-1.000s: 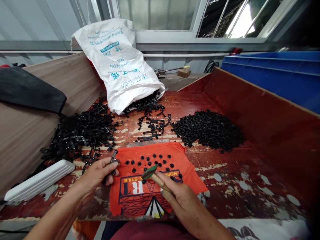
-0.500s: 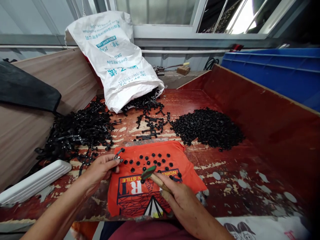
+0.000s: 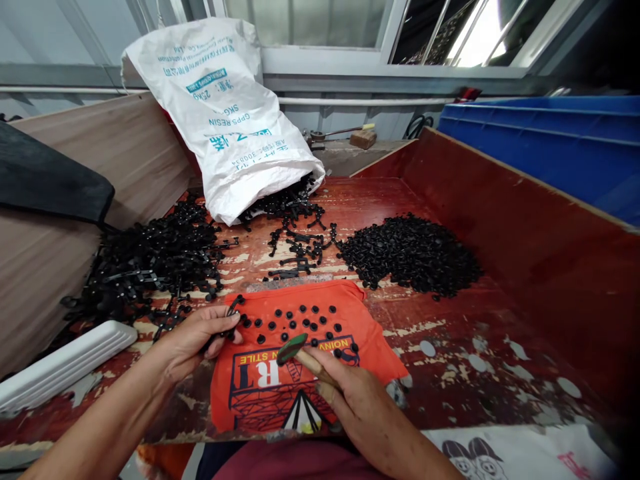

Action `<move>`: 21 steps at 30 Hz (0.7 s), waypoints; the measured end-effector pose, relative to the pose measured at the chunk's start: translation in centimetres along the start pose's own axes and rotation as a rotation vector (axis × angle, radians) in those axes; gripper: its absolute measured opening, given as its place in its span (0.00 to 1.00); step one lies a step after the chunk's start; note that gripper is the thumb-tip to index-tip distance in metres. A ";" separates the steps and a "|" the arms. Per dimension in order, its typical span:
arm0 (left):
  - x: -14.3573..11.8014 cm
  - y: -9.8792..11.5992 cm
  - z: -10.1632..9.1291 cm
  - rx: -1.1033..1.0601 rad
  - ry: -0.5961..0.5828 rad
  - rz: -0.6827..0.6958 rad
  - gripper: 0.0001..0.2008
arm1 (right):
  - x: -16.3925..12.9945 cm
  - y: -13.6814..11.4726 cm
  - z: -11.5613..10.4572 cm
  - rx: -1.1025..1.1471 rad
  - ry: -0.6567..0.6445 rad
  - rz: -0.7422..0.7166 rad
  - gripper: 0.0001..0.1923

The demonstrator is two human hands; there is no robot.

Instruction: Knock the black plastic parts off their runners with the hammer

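Observation:
My left hand (image 3: pixel 213 331) is closed on a small black plastic piece (image 3: pixel 234 305) with round ends, at the left edge of an orange-red printed cloth (image 3: pixel 260 410). Part of the piece is hidden by my fingers. In my right hand (image 3: pixel 363 407) is a wooden-handled tool (image 3: pixel 315 365) with a flat, green and dark head, held low over the cloth. I cannot tell what kind of tool it is. Several small round black plastic parts (image 3: pixel 303 309) lie scattered on the cloth, between and beyond my hands.
Joined black pieces form a heap (image 3: pixel 150 253) at left, and more spill from a white sack (image 3: pixel 250 120). Loose small black parts are piled (image 3: pixel 410 257) at right. A white ridged plastic piece (image 3: pixel 70 363) lies left. Wooden boards (image 3: pixel 525 227) wall the table; a blue crate (image 3: pixel 545 147) stands beyond.
The view has shifted slightly, so everything sits a little further left. The black piece in my left hand has turned slightly in my fingers. My right hand still holds the tool over the cloth.

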State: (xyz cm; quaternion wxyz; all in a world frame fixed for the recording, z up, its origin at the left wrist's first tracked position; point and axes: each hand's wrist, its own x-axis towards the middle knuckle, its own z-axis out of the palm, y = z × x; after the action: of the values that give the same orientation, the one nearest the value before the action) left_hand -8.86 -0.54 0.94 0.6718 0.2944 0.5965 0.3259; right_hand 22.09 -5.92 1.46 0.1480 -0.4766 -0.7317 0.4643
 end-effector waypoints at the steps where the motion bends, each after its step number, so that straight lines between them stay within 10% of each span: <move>1: 0.1 -0.1 -0.1 0.001 0.000 -0.004 0.19 | 0.0 0.0 0.0 -0.005 0.000 0.006 0.23; 21: -0.3 0.0 2.4 0.101 0.200 0.065 0.16 | 0.1 -1.3 -0.6 -0.063 0.002 0.025 0.23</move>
State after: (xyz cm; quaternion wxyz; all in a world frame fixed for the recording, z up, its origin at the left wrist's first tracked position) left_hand -6.49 -0.82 1.39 0.5822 0.3129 0.6664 0.3450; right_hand 21.71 -5.71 2.76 0.1277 -0.4905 -0.7397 0.4426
